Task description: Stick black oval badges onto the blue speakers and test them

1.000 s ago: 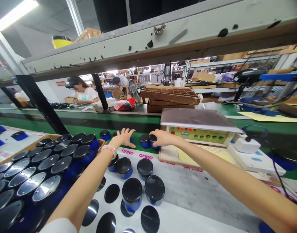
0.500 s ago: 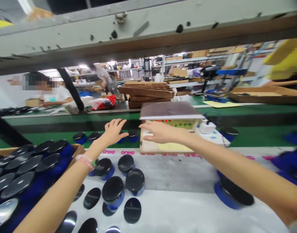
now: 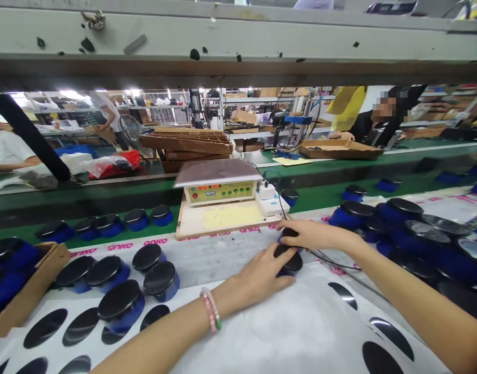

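Note:
My left hand (image 3: 262, 272), with a beaded bracelet at the wrist, is closed around a blue round piece with a glossy black top (image 3: 292, 264). Just beyond it, my right hand (image 3: 306, 235) has its fingers curled over a second blue round piece (image 3: 288, 232), partly hidden by the hand. Both pieces are close together on the white-covered table (image 3: 277, 332). To the left stand several more of these pieces (image 3: 121, 304), beside flat black discs (image 3: 45, 327) on a white sheet.
A control box (image 3: 223, 192) with lit indicators stands ahead, beside a white power strip (image 3: 272, 202). Blue pieces (image 3: 137, 219) line the green belt (image 3: 12, 208). Many are piled at right (image 3: 410, 234). A cardboard box (image 3: 31, 283) is at left. An overhead beam (image 3: 238, 41) crosses above. Co-workers are beyond.
The view has turned right. My hands, earlier stretched open and apart near the belt and the control box, have come close together and closed on two blue pieces on the table.

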Available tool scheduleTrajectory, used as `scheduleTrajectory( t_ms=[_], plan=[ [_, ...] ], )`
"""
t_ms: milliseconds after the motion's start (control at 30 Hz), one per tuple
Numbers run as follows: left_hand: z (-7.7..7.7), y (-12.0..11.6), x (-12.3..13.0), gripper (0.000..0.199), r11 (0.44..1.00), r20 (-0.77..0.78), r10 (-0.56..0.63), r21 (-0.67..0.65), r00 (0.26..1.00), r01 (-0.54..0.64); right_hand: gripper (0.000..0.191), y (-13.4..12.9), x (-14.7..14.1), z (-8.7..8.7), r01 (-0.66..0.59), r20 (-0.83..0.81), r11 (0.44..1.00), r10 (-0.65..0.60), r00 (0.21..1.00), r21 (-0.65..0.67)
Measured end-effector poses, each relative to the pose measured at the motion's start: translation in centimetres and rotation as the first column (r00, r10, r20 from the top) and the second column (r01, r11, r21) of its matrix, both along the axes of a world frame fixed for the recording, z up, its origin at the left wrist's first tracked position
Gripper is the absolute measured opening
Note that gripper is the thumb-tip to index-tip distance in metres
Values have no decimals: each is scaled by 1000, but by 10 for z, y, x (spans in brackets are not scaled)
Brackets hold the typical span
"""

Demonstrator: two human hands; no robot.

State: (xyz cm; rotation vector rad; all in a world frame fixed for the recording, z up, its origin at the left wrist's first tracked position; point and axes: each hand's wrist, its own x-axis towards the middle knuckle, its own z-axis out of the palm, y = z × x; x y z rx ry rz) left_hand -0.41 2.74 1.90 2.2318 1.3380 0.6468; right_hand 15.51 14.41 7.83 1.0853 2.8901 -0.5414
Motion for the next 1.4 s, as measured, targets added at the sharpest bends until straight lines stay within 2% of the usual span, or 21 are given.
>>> scheduleTrajectory(
  t_ms=[133,267,333,400,467,600,700,767,833,900,967,1033,1100,1133,1200,1300,1367,1400],
  plan=[
    [-5,3,-21,64,993,32,114,4,993,-114,36,2,12,0,-89,-47,996,89,995,9],
    [-10,-4,-44,65,958,44,285,1,957,-285,48,2,7,-14,-168,-59,986,167,984,0],
    [-11,-7,-49,69,955,44,296,2,954,-296,56,4,2,-21,-174,-61,985,174,983,8],
    [-8,-13,-52,72,957,49,289,18,956,-290,52,6,0,-22,-165,-72,986,167,983,30],
    [-2,-22,-54,69,953,61,297,46,953,-300,43,5,4,-15,-152,-97,987,157,983,56],
    [17,-45,-51,54,937,93,296,166,950,-308,38,-21,16,19,-133,-191,988,145,971,79],
    [26,-57,-37,66,932,91,240,256,967,-255,33,-52,8,38,-198,-288,979,202,936,43],
    [28,-58,-26,88,923,113,229,291,967,-252,25,-70,-9,40,-274,-354,962,257,899,5],
    [26,-58,-20,101,897,144,265,327,954,-298,16,-80,-28,34,-298,-447,954,265,855,-5],
    [24,-56,-22,100,882,156,302,328,940,-338,15,-83,-43,28,-298,-509,955,247,825,-20],
    [23,-55,-33,90,882,161,345,281,925,-378,17,-81,-46,26,-282,-532,958,212,820,-52],
    [21,-55,-51,76,839,195,465,216,864,-500,31,-74,-36,31,-188,-558,980,120,821,-67],
    [16,-56,-71,63,749,227,607,157,761,-644,39,-66,-14,37,-1,-559,999,-25,829,-46],
    [11,-56,-81,60,713,237,653,127,719,-689,38,-64,0,39,77,-517,996,-84,852,-34],
    [0,-55,-97,55,704,247,675,68,695,-707,35,-65,32,37,158,-336,987,-161,928,-36],
    [-14,-53,-110,54,731,259,661,-11,704,-682,25,-86,77,14,173,-71,976,-183,981,-130],
    [-19,-51,-111,58,736,282,655,-29,701,-676,14,-109,102,-10,155,-15,958,-164,986,-242],
    [-19,-51,-109,60,731,299,657,-30,692,-681,21,-120,113,-22,150,0,942,-157,988,-300]
  ],
)
